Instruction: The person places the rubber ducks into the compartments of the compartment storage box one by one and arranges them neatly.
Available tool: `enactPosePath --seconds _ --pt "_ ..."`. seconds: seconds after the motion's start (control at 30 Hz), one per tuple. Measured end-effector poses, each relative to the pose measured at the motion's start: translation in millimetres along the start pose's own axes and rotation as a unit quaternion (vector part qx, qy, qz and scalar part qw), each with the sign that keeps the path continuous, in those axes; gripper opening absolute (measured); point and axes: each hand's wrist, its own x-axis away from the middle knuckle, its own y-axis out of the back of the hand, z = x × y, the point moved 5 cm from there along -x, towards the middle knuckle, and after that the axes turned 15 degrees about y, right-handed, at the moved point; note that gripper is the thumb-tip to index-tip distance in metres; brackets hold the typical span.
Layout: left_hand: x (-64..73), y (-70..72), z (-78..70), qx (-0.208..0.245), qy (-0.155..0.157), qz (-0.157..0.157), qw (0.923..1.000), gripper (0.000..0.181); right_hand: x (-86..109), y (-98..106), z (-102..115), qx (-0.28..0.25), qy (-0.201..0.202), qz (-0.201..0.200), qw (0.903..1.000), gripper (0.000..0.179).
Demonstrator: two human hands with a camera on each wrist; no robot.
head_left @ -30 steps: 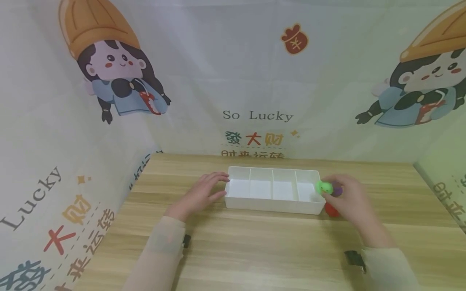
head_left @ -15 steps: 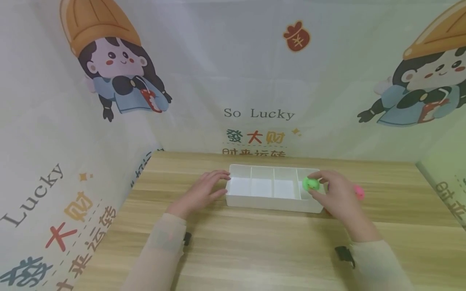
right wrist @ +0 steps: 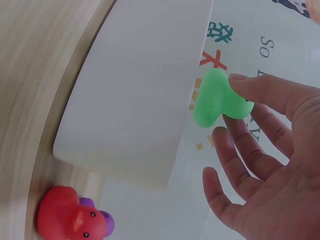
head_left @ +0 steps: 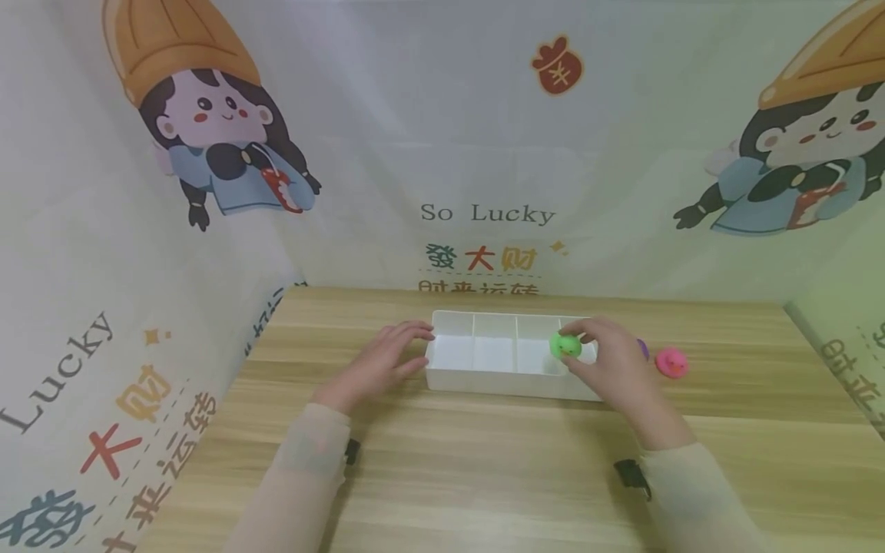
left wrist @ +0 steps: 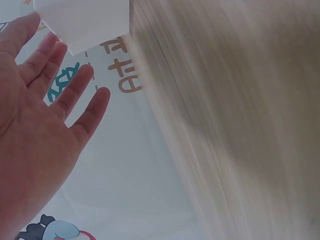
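A green rubber duck [head_left: 565, 346] is pinched between the thumb and fingers of my right hand [head_left: 611, 365], above the right half of a white divided box [head_left: 512, 384]. The right wrist view shows the green duck [right wrist: 220, 97] upside down beside the top edge of the box wall [right wrist: 130, 95]. At the box's left end, my left hand [head_left: 380, 365] has its fingertips right at the rim. In the left wrist view its fingers [left wrist: 75, 95] are spread and loosely extended by the box corner [left wrist: 85, 22].
Right of the box lie a pink rubber duck [head_left: 671, 362] and a purple one [head_left: 644, 349], partly hidden by my right hand. A red duck [right wrist: 67, 215] shows by the box end in the right wrist view. A printed cloth [head_left: 373, 169] hangs behind the wooden table [head_left: 470, 476].
My right hand has carried the green duck leftward from the box's right end to over its compartments. The pink duck has come into sight. My left hand stays at the left end.
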Motion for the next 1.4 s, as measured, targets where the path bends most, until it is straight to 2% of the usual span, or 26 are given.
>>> enactPosePath --seconds 0.57,0.77,1.4 --pt "0.5 -0.4 1.1 -0.008 -0.004 -0.007 0.9999 0.043 -12.4 -18.4 12.9 -0.018 0.016 -0.007 0.9997 0.030" --pt "1.6 0.5 0.4 -0.009 -0.008 -0.010 0.9999 0.041 -17.4 -26.2 15.9 -0.004 0.030 -0.005 0.9995 0.030" --pt "2.5 2.1 -4.0 -0.010 -0.004 -0.002 0.9999 0.041 -31.1 -47.2 31.3 -0.029 0.032 0.006 0.9990 0.030"
